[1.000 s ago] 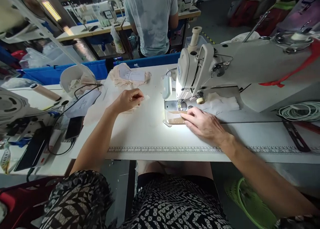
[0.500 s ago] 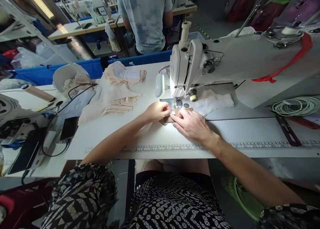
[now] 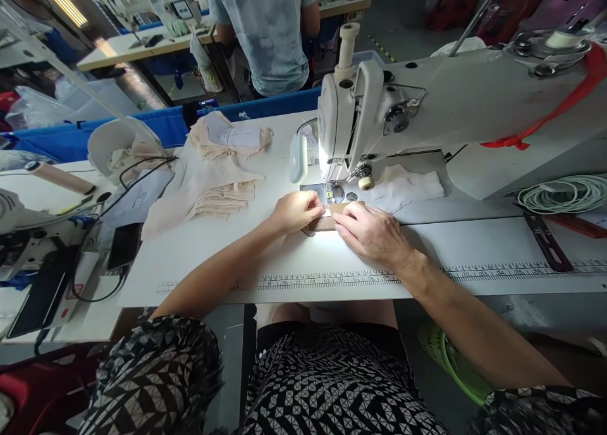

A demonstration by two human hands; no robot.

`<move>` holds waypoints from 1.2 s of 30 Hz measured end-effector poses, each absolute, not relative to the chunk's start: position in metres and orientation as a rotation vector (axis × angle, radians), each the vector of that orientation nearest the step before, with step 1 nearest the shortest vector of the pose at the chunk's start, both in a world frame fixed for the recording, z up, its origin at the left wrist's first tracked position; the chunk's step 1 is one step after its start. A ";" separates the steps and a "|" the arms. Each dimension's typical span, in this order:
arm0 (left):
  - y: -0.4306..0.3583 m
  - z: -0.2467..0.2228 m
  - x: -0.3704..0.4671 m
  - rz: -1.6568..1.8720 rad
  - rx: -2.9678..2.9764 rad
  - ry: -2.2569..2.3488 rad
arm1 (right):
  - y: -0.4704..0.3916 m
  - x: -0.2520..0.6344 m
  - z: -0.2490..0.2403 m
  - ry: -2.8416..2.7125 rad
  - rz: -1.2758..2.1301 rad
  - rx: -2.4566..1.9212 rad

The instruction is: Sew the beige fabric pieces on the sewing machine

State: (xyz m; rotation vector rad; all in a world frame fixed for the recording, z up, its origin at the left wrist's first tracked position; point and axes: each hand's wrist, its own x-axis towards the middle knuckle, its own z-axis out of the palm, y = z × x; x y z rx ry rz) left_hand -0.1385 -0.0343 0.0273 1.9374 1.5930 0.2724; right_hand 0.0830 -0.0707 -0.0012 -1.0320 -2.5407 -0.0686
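Note:
Just in front of the needle and presser foot of a white sewing machine (image 3: 334, 193) lies a small flat brown piece (image 3: 325, 224), with a strip of white along its upper edge. I cannot tell whether the brown piece is cloth or card. At its left end, my left hand (image 3: 298, 211) has thumb and fingers closed together on it. From the right, my right hand (image 3: 374, 236) holds it with bent fingers, its fingertips on the top edge. Behind that hand, a pale cloth piece (image 3: 408, 183) rests on the machine bed.
Stacked pale cloth pieces (image 3: 220, 198) and a tied bundle with a paper label (image 3: 234, 136) lie to the left. A printed ruler (image 3: 303, 282) runs along the table front. Thread snips (image 3: 545, 240) and a coil of pale cord (image 3: 564, 193) are at right. A person (image 3: 265, 36) stands beyond.
My right hand has shifted slightly right along the brown piece, uncovering more of it and its white strip. My left hand stays near its left end. The view has tilted a little.

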 end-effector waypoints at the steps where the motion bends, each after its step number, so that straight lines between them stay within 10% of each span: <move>1: -0.035 0.028 -0.138 0.266 1.943 1.605 | -0.070 0.083 -0.002 -2.540 -0.085 -1.032; 36: -0.088 -0.011 -0.144 0.645 3.021 1.164 | -0.071 0.070 0.008 -2.667 -0.124 -1.136</move>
